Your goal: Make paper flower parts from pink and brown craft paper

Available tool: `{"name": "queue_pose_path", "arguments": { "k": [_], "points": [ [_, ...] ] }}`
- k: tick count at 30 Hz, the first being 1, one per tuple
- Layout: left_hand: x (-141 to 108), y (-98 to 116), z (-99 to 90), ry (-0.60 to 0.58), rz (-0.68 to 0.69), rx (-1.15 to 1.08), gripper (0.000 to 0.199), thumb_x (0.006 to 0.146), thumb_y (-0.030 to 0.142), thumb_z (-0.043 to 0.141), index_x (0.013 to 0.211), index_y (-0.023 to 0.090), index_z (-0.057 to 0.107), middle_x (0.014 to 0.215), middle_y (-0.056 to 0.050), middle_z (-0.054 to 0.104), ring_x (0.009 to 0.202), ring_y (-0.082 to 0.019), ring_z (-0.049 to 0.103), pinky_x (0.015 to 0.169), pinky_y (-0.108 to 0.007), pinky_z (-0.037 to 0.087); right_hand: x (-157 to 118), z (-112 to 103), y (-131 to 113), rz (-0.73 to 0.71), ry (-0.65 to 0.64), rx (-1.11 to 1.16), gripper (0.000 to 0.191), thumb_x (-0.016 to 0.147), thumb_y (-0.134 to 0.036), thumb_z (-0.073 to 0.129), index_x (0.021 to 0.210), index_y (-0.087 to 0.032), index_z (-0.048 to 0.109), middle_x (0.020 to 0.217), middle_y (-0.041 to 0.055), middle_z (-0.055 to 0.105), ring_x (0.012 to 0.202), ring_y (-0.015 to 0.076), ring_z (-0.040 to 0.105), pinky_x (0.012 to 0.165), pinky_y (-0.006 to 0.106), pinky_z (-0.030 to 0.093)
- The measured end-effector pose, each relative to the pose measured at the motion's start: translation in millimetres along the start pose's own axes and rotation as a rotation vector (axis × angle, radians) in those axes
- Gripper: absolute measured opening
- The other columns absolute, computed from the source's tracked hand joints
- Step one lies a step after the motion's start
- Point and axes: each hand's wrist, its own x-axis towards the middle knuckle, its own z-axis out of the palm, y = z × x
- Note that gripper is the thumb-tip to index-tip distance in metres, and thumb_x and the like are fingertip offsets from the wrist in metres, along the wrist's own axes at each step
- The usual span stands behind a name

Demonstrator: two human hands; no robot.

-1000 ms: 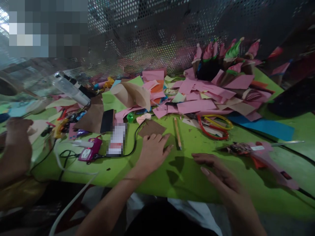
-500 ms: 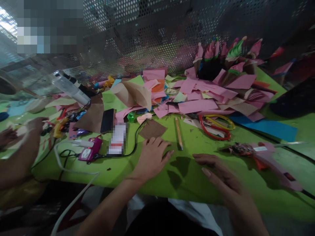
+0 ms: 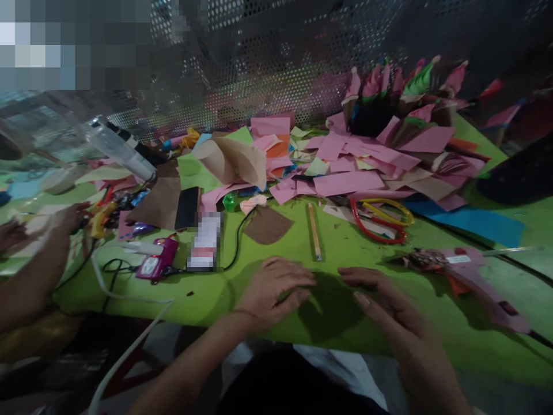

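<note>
My left hand [image 3: 276,291] hovers over the front of the green table [image 3: 207,302], its fingers curved and apart from the thumb, with nothing in it. Facing it, my right hand [image 3: 384,302] is likewise open, thumb and fingers separated, and holds nothing. Beyond my left hand lies a brown piece of paper [image 3: 268,226] with a rounded edge. A yellow pencil [image 3: 314,233] rests upright in the view, between and beyond both hands. To the right of my right hand is a pink hot glue gun [image 3: 479,282] with a glue stick in its back end.
Scissors with red and yellow handles [image 3: 380,222] lie past my right hand. Pink paper scraps [image 3: 349,183] pile up at the back. Left are a phone [image 3: 188,208], a purple power adapter [image 3: 156,260] with cables, and another person's arm [image 3: 47,259]. Paper cones [image 3: 421,80] stand back right.
My left hand has drawn back from the brown paper toward the table's front edge and toward my right hand. My right hand has stayed almost in place.
</note>
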Motion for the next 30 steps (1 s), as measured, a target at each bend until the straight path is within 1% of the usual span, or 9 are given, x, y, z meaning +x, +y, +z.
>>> {"name": "queue_pose_path", "arguments": {
  "k": [4,8,10,12,14,17,20,23,30],
  "points": [
    [9,-2,6.7,0.036,-0.203,0.219,0.052,0.101,0.044,0.037,0.143,0.017,0.047,0.146,-0.014,0.055,0.138,-0.025,0.047,0.116,-0.047,0.032,0,-1,2,-0.002,-0.009,-0.009,0.02,0.091,-0.039,0.062,0.104,-0.027,0.072,0.116,0.0067,0.071,0.112,0.0274,0.064,0.094,0.039,0.052],
    [-2,14,26.2,-0.141,-0.174,0.272,0.063,0.095,0.048,0.049,0.147,0.012,0.041,0.159,-0.018,0.036,0.149,-0.031,0.029,0.121,-0.054,0.02,1,-2,4,-0.012,-0.016,-0.014,0.019,0.09,-0.039,0.063,0.102,-0.027,0.072,0.113,0.007,0.071,0.109,0.0269,0.065,0.094,0.039,0.052],
    [-16,28,28.3,-0.187,-0.069,0.138,0.055,0.097,0.048,0.047,0.14,0.014,0.05,0.155,-0.015,0.043,0.147,-0.027,0.035,0.122,-0.049,0.021,1,-2,2,-0.014,-0.025,-0.007,0.019,0.09,-0.04,0.063,0.101,-0.027,0.073,0.113,0.0068,0.072,0.109,0.027,0.065,0.093,0.038,0.053],
    [-28,38,22.6,-0.194,0.098,-0.07,0.043,0.101,0.044,0.042,0.131,0.018,0.058,0.138,-0.008,0.063,0.133,-0.017,0.053,0.12,-0.035,0.028,1,-2,0,-0.004,-0.017,-0.003,0.018,0.089,-0.04,0.064,0.099,-0.028,0.073,0.113,0.0064,0.072,0.109,0.0273,0.065,0.094,0.039,0.053],
    [-34,37,12.7,-0.192,0.18,-0.191,0.035,0.102,0.039,0.04,0.124,0.023,0.063,0.128,-0.003,0.07,0.122,-0.013,0.061,0.114,-0.029,0.036,0,0,-4,0.017,0.002,0.0,0.017,0.089,-0.04,0.064,0.097,-0.028,0.073,0.112,0.0059,0.072,0.108,0.0276,0.065,0.095,0.04,0.052],
    [-31,17,0.3,0.025,-0.084,0.016,0.037,0.101,0.035,0.04,0.129,0.022,0.061,0.125,-0.008,0.07,0.116,-0.02,0.063,0.102,-0.037,0.046,-1,2,-9,0.052,0.035,0.003,0.017,0.089,-0.04,0.063,0.096,-0.028,0.073,0.112,0.0055,0.072,0.109,0.0279,0.065,0.096,0.041,0.051],
    [-23,-8,-2.2,0.105,-0.356,0.311,0.043,0.098,0.033,0.045,0.138,0.021,0.055,0.118,-0.012,0.066,0.111,-0.027,0.059,0.095,-0.045,0.049,-1,2,-9,0.052,0.037,-0.005,0.017,0.089,-0.04,0.063,0.096,-0.029,0.073,0.114,0.0047,0.072,0.109,0.0276,0.065,0.098,0.041,0.05],
    [-16,-16,2.2,0.05,-0.391,0.447,0.046,0.096,0.032,0.05,0.141,0.021,0.053,0.116,-0.013,0.062,0.109,-0.029,0.056,0.092,-0.046,0.048,-1,0,-6,0.048,0.016,-0.01,0.017,0.088,-0.041,0.064,0.097,-0.029,0.073,0.114,0.0047,0.072,0.109,0.0276,0.064,0.096,0.041,0.05],
    [-17,-4,8.9,0.017,-0.342,0.471,0.041,0.096,0.035,0.051,0.135,0.024,0.056,0.117,-0.011,0.06,0.108,-0.029,0.054,0.09,-0.046,0.047,-2,0,-5,0.054,0.011,0.001,0.017,0.089,-0.04,0.064,0.098,-0.029,0.073,0.115,0.0043,0.072,0.111,0.0269,0.063,0.096,0.039,0.05]
  ]
}}
